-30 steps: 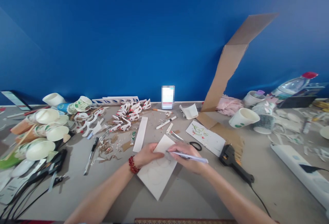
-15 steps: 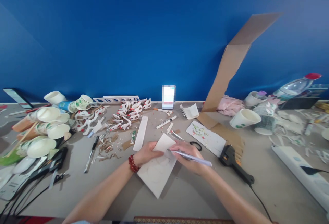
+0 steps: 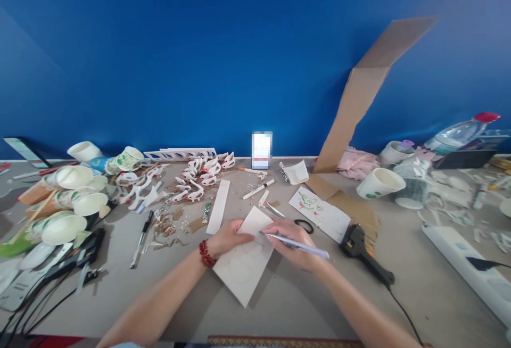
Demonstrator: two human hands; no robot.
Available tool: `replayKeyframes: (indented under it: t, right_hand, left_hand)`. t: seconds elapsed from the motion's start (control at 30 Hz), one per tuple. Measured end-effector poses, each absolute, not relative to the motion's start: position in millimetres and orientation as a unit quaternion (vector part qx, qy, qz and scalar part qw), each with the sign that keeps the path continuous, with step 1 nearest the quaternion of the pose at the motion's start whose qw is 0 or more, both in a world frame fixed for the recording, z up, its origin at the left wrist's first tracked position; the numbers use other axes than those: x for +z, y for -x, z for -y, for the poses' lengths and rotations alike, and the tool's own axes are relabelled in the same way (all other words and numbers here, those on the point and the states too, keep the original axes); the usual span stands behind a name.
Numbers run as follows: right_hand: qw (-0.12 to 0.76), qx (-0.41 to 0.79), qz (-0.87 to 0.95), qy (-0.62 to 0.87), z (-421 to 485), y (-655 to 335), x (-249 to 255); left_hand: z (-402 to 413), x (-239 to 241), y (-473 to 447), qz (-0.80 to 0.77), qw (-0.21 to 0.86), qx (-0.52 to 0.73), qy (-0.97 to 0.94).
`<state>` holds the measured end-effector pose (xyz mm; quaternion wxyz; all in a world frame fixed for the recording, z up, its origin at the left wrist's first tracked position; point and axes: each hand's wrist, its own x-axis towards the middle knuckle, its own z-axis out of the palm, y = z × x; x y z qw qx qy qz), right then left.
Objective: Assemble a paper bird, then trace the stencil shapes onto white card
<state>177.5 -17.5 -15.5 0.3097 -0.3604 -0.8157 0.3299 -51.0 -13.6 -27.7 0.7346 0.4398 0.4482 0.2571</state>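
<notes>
A white sheet of card [image 3: 244,271] lies tilted in front of me, with faint pencil-like lines on it. My left hand [image 3: 229,241], a red bead bracelet [image 3: 206,254] at its wrist, grips the card's left edge with the thumb on top. In my right hand [image 3: 295,244] is a pale lilac pen [image 3: 305,247], its tip at the card's upper right part. Just beyond the right hand lie scissors [image 3: 304,226], partly hidden. A card with a green bird drawing [image 3: 315,207] is to the right, and a white strip [image 3: 219,207] to the left.
A black glue gun [image 3: 367,255] with its cord lies right, near a white power strip [image 3: 467,273]. Paper cups [image 3: 75,204] crowd the left. White bird-shaped cutouts [image 3: 195,191] and scraps sit behind. Against the blue wall stand a phone [image 3: 262,150] and folded cardboard [image 3: 355,103].
Hardly anything differs. Both hands keep their places on the card and the pen, and the pen tip stays at about the same spot.
</notes>
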Motion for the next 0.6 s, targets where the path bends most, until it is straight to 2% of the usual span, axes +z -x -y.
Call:
replayKeyframes:
  t: [0.6]
  right_hand:
    - [0.3, 0.298, 0.83, 0.364, 19.2, -173.3, -20.3]
  left_hand:
    - [14.0, -23.9, 51.2, -0.441, 0.718, 0.255, -0.474]
